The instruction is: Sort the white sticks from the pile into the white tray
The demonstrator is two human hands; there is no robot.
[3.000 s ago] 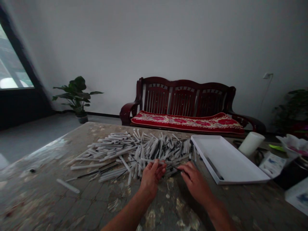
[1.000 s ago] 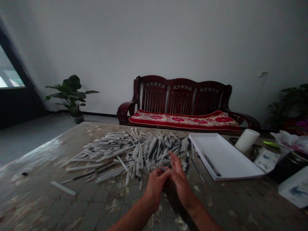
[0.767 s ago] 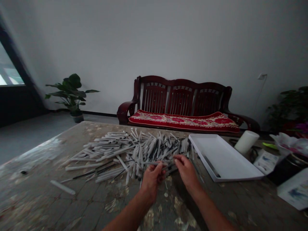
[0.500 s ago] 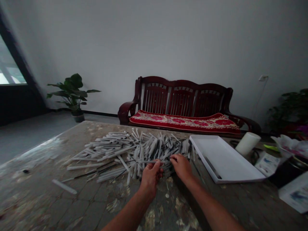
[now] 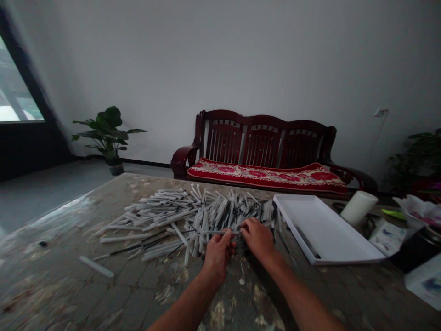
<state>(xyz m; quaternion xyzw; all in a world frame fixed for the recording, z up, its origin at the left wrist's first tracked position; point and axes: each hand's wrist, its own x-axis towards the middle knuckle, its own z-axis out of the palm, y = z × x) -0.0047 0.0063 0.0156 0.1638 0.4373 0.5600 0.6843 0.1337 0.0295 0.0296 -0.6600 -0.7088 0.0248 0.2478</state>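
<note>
1. Evidently, the left hand (image 5: 217, 253) pinches one pale tube (image 5: 211, 232) at the near side of a pile of similar tubes (image 5: 165, 207) on the counter (image 5: 134, 299); the right hand (image 5: 257, 236) curls beside its end, whether clamped or not cannot be told;
2. a slackened pinch could lose it among the pile;
3. the white tray (image 5: 344, 234) holds a dark rod (image 5: 308, 242) along its left side.

A slim, pale tube (image 5: 212, 232) sits nearly level in the pinch of a left hand (image 5: 216, 255), left of a white tray (image 5: 341, 230), its right end partly hidden by fingers. Similar whitish tubes (image 5: 168, 219), mixed with thin dark rods (image 5: 127, 249), sprawl in a jumbled heap reaching just beside the tray's left wall, while a stray tube (image 5: 96, 266) lies aslant, well apart from the tray.
</note>
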